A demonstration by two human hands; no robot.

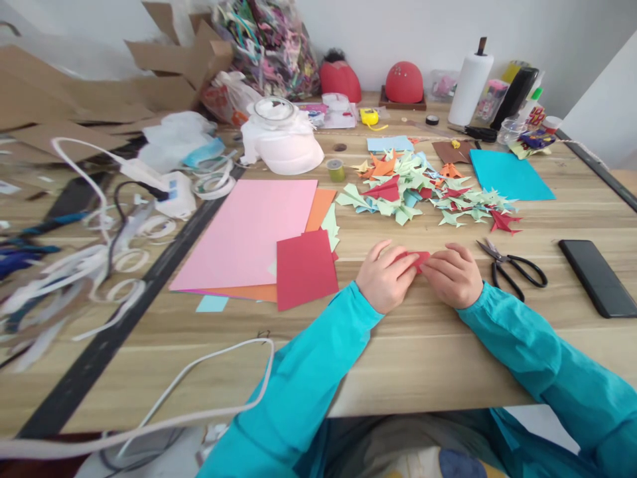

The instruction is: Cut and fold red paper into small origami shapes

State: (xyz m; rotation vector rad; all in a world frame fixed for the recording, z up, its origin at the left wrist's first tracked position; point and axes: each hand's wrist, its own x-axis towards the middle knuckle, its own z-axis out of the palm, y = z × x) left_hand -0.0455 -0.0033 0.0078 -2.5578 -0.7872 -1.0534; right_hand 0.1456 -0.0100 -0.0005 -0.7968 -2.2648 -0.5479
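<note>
Between my fingers, low over the wooden table, is a small piece of folded red paper (421,257). My left hand (387,276) pinches its left side, and my right hand (454,273) pinches the right; the fingers cover most of it. To the left, a red paper sheet (306,271) lies over a larger pink sheet (249,229), with orange paper (321,207) showing beneath. Beyond my hands spreads a pile of folded paper pieces (405,176), mostly pale green with some red, orange and blue. Black-handled scissors (512,265) rest to the right of my right hand.
A black phone (598,277) lies at the right. A blue sheet (512,174) is at the back right, near a white roll (470,88). White cables (199,372) cross the front left. A power strip (172,194) and cardboard (94,93) crowd the left side.
</note>
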